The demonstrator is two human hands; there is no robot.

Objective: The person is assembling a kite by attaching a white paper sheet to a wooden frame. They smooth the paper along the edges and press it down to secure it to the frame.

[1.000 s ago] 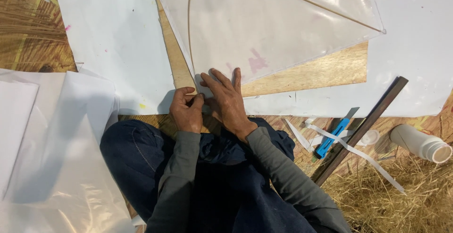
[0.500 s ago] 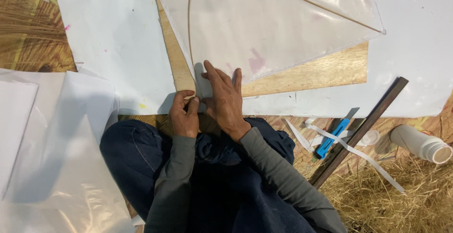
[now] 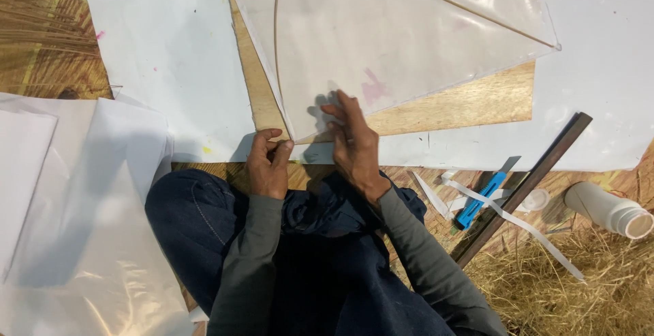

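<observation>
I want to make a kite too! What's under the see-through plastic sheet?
Under the clear plastic sheet lies a wooden board, showing at its lower edge. Thin sticks cross the sheet. The right hand presses its corner, hiding what lies beneath the palm.

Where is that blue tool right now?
The blue tool lies on the floor right of the person's right hand, beside the dark metal bar.

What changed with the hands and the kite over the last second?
The left hand slid a little left and now pinches the bottom corner of the clear plastic kite. The right hand stayed flat on the kite, pressing it to the wooden board. The blue cutter and metal bar have not moved.
</observation>
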